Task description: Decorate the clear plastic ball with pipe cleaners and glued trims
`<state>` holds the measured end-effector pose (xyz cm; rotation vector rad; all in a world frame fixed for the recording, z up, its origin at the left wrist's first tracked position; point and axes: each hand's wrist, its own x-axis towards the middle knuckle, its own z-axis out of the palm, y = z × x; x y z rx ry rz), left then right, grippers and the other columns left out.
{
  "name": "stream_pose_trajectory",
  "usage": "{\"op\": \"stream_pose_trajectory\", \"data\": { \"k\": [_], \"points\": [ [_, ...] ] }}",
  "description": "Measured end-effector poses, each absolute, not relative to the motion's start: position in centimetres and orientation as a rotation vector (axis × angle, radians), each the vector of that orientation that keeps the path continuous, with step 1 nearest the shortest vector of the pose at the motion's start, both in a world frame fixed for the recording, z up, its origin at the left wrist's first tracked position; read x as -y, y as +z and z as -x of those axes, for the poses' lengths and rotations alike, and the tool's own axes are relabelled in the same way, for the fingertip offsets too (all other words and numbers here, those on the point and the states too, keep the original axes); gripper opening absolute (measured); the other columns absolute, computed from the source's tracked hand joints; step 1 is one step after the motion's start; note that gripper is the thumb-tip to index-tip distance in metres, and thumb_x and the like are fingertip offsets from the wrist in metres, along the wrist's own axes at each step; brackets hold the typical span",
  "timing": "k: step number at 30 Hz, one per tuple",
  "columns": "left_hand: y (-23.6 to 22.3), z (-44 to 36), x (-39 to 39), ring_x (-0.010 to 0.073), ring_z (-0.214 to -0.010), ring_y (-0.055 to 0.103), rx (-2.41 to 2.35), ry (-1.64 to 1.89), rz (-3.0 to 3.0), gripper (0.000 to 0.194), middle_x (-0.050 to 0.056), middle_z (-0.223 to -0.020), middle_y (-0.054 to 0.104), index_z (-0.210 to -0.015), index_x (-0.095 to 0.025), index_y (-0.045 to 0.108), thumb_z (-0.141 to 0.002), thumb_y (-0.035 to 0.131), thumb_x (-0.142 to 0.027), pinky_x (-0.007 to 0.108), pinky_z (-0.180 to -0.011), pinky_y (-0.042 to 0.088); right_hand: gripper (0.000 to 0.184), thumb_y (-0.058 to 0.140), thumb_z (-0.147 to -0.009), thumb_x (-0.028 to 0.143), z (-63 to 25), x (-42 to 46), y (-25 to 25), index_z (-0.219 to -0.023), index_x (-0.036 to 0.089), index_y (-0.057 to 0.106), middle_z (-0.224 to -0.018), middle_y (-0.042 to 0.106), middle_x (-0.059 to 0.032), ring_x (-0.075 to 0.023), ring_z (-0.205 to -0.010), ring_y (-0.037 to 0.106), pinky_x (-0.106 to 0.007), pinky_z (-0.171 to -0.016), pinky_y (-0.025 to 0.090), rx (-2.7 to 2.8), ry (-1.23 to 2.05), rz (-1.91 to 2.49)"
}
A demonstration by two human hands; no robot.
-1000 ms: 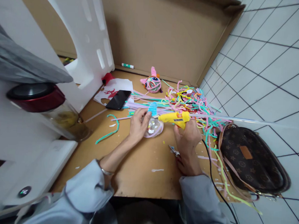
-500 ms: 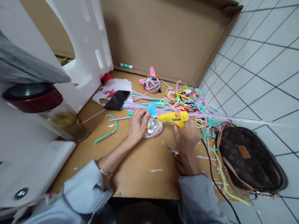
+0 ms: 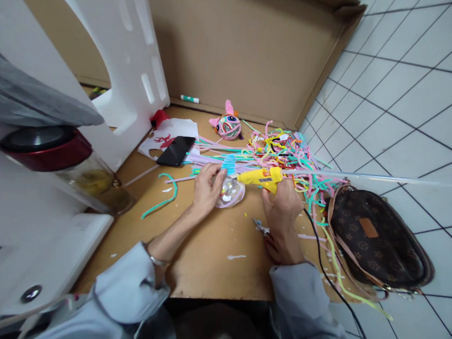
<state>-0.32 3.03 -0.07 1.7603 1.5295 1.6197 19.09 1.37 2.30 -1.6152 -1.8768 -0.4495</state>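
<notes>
My left hand grips a clear plastic ball with a lilac strip round it, just above the table. A blue pipe-cleaner piece stands up from the ball's top, beside my fingertips. Wrapped round its handle, my right hand holds a yellow glue gun. The gun's nozzle points left at the ball's top; whether it touches is too small to tell. A long clear glue stick juts from the gun's back. Scissors lie partly under my right wrist.
Many loose pipe cleaners are heaped behind my hands. A decorated pink-eared ball, a black phone and a marker lie farther back. A glass bottle stands left; a brown bag and black cord are right.
The whole view has shifted slightly. Both hands keep nearly the same pose, with the glue gun's nozzle still at the top of the ball.
</notes>
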Motion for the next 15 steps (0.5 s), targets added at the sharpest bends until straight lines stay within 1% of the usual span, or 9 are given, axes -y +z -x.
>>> {"op": "stream_pose_trajectory", "data": {
  "k": [5,11,15],
  "points": [
    [-0.1,0.4,-3.1,0.0197,-0.083,0.058,-1.519,1.630,-1.769,0.025,0.005,-0.084,0.063,-0.089,-0.018,0.065,-0.094,0.048,-0.036,0.032,-0.079,0.045,0.021,0.046,-0.087,0.023,-19.3,-1.3,2.3,-0.098,0.015,0.062,-0.085,0.062,-0.0131,-0.0257,-0.079,0.059,-0.034,-0.068,0.045,1.893,-0.452,1.584],
    [-0.2,0.3,-3.1,0.0191,-0.081,0.057,-1.511,1.648,-1.772,0.024,0.004,-0.082,0.063,-0.088,-0.019,0.064,-0.094,0.049,-0.036,0.032,-0.078,0.044,0.016,0.050,-0.084,0.021,-19.3,-1.8,1.3,-0.095,0.015,0.060,-0.079,0.059,-0.0088,-0.0232,-0.073,0.057,-0.031,-0.064,0.043,1.807,-0.642,1.435],
    [-0.4,0.3,-3.2,0.0195,-0.083,0.058,-1.500,1.659,-1.783,0.023,0.004,-0.083,0.063,-0.089,-0.019,0.065,-0.094,0.050,-0.035,0.032,-0.078,0.044,0.019,0.052,-0.084,0.020,-19.3,-1.9,1.0,-0.100,0.015,0.060,-0.079,0.059,-0.0078,-0.0221,-0.071,0.056,-0.030,-0.062,0.043,1.803,-0.704,1.372]
  ]
}}
